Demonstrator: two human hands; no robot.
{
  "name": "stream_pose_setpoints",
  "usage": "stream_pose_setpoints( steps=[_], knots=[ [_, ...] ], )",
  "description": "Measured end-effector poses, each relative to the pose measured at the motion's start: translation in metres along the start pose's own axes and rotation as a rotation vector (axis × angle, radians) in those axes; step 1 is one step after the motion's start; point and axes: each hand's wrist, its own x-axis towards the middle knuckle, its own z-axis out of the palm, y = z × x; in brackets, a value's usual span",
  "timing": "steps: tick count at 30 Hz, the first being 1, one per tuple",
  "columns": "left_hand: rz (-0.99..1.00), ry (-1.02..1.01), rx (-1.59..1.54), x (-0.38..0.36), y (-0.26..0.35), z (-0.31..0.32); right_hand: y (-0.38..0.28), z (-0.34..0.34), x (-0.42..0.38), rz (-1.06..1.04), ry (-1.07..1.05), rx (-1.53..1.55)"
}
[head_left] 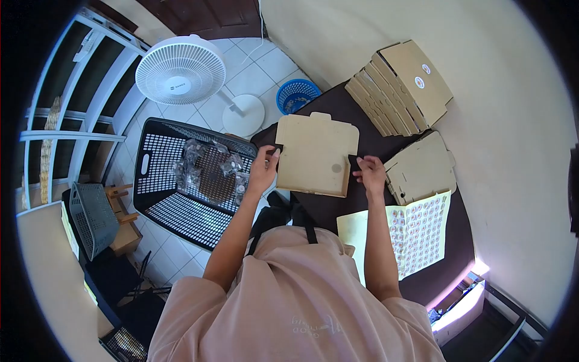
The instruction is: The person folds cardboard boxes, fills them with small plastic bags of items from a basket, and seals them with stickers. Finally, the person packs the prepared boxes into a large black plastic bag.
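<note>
Box (310,151) underside is hidden; dark piece (353,161) in right hand (371,172) looks indistinct.

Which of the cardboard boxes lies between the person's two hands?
The single box standing apart, between the left hand and right hand. The others, in the tall stack and low pile, sit nearer the wall.

Small packing room being suggested: stacked boxes (398,90) and sticker sheet (419,232) being kept on table (372,143), clear bags (191,172) being held in crate (187,214). Homelike touch being lent by fan (181,69), tiled floor (274,66), panelled door (208,17) and plain wall (512,151).
</note>
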Motion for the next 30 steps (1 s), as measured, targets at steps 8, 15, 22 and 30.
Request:
stream_pose_setpoints(
  steps=[8, 15, 22, 30],
  knots=[
    [-0.11, 0.131, 0.124, 0.012, 0.0, 0.023, 0.012, 0.031, 0.037, -0.012, -0.018, -0.289],
    [-0.332, -0.202, -0.033, 0.024, -0.009, 0.018, 0.009, 0.024, 0.007, -0.131, 0.012, -0.072],
    [0.281, -0.009, 0.273, 0.063, 0.071, 0.045, -0.021, 0.013, 0.015, -0.231, 0.234, 0.088],
    [0.342, -0.289, 0.047, 0.137, 0.124, 0.104, -0.036, 0.003, 0.05, -0.169, 0.358, 0.245]
  ],
)
